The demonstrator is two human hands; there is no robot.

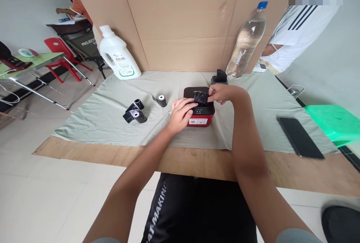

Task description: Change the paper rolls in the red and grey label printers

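A small red and black box-shaped device, perhaps a label printer, stands on the cloth in front of me. On its top lies a shiny, crinkled black piece, seemingly a wrapped roll. My left hand rests at the device's left side, fingers stretched over the top to the piece's edge. My right hand pinches at the piece's right edge, its fingertips partly hidden. To the left are a small black roll with a white core and two more black rolls close together.
Behind the device is a dark object with a raised flap. A white detergent jug and a water bottle stand against the cardboard screen. A phone lies right, near a green stool. Two people are beyond the screen.
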